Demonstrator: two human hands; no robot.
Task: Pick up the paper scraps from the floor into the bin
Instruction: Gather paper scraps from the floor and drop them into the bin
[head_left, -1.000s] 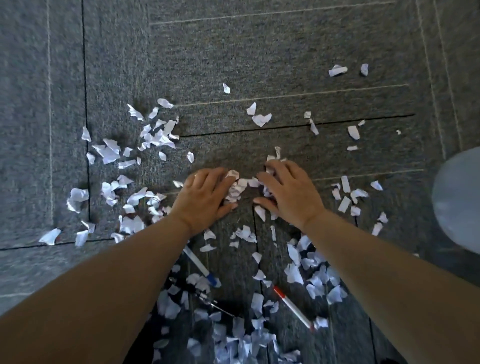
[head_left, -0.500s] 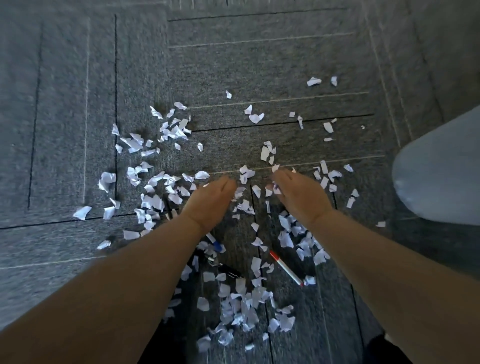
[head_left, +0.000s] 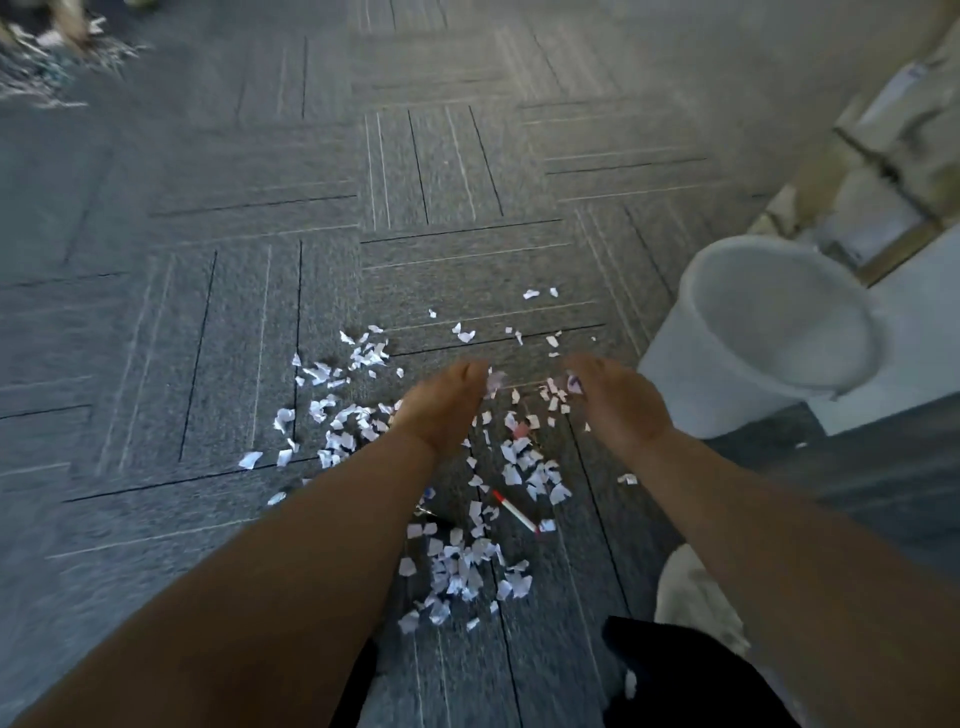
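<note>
Many white paper scraps (head_left: 470, 564) lie scattered over the grey carpet, in patches to the left (head_left: 332, 415) and under my arms. My left hand (head_left: 447, 408) and right hand (head_left: 615, 402) are raised above the floor, each curled around a few scraps that show at the fingertips. A white bin (head_left: 769, 332) stands open on the floor just right of my right hand, tilted in view, its inside looking bare.
A red-capped white pen (head_left: 514, 512) lies among the scraps, and a blue-capped pen (head_left: 428, 493) is partly hidden under my left forearm. My dark trouser leg and light shoe (head_left: 696, 597) are at the lower right. Cardboard boxes (head_left: 893, 156) stand behind the bin.
Both hands gathered scraps from the carpet, closed on them and rose off the floor. The view lifted and turned right, bringing the whole bin into sight.
</note>
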